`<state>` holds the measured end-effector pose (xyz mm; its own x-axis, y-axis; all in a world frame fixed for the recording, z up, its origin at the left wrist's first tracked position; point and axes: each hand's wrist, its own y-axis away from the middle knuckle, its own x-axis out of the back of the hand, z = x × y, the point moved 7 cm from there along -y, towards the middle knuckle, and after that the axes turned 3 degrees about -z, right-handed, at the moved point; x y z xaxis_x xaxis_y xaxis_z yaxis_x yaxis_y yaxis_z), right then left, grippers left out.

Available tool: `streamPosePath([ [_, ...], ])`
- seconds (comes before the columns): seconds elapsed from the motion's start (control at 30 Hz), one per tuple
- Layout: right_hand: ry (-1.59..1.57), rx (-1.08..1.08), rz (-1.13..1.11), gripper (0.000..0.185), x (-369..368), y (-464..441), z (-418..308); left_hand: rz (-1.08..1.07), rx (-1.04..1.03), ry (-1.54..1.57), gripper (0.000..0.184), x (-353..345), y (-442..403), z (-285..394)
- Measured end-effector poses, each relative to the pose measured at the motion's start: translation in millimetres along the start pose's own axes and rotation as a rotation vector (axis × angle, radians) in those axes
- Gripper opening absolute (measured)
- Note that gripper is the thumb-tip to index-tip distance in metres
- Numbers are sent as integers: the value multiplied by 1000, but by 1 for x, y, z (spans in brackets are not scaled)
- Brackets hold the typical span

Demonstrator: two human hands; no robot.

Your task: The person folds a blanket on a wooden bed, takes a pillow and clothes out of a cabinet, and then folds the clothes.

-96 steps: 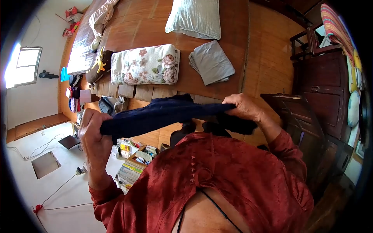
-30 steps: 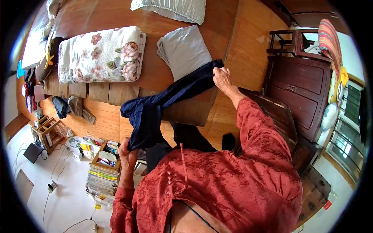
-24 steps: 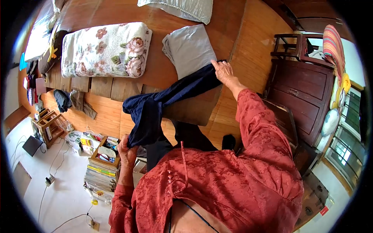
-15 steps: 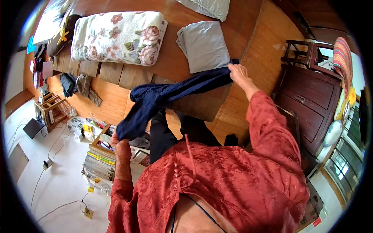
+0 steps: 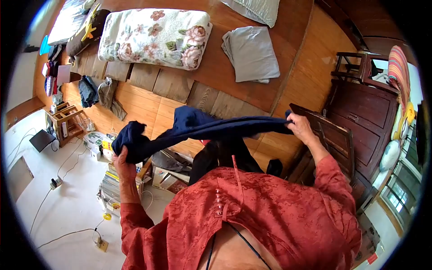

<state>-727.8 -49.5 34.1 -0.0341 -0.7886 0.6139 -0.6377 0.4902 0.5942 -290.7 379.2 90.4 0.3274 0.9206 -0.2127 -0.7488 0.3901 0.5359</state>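
Note:
A navy garment [image 5: 211,128] is stretched across in front of my body, above my legs. Whether it is a pair of trousers or a top I cannot tell. My left hand [image 5: 123,163] is closed on its bunched left end, which folds up over the fingers. At the other end my right hand [image 5: 300,128] pinches the narrow tip of the cloth. Between the hands a long strip runs nearly level, and a looser part bulges up at its middle left. A folded grey cloth [image 5: 253,55] lies on the wooden bed platform beyond.
A folded floral blanket [image 5: 155,39] and a pale pillow [image 5: 256,10] rest on the wooden platform [image 5: 216,63]. Jeans [image 5: 88,91] and brown trousers [image 5: 109,96] hang at its edge. Stacked papers [image 5: 114,184] and cables stand at left, a dark wooden cabinet [image 5: 360,121] at right.
The garment has come off the platform edge toward me and been drawn straighter. My left hand has moved slightly left, and my right hand has moved right and down. The view has shifted too.

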Motion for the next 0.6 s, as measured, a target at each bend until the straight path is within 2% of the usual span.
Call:
streamPosePath([
  [0.1, 278, 37, -201, 16, -30, 21, 6, -13, -43, -50, 32, 11, -1, 15],
  [0.2, 339, 187, -39, 16, -23, 15, -28, 5, -60, -95, 30, 10, -11, 34],
  [0.27, 189, 338, 157, 15, -16, 5, -37, -29, -66, -136, 29, -1, -16, 53],
  [0.33, -134, 269, 234, 14, 1, -4, -51, -60, -156, -122, 28, -9, -22, 74],
  [0.4, -29, 133, 342, 13, 27, -2, -72, -65, -222, -80, 27, -5, -29, 95],
  [0.43, 16, 195, 423, 11, 40, 1, -84, -62, -280, -71, 27, -8, -28, 108],
  [0.47, 36, 138, 434, 11, 52, 5, -90, -59, -336, -62, 27, -10, -23, 122],
  [0.53, 37, 165, 543, 10, 79, 19, -112, -67, -396, -43, 29, -12, -12, 139],
  [0.6, 115, 319, 672, 12, 97, 36, -132, -137, -438, -37, 29, -25, 10, 144],
])
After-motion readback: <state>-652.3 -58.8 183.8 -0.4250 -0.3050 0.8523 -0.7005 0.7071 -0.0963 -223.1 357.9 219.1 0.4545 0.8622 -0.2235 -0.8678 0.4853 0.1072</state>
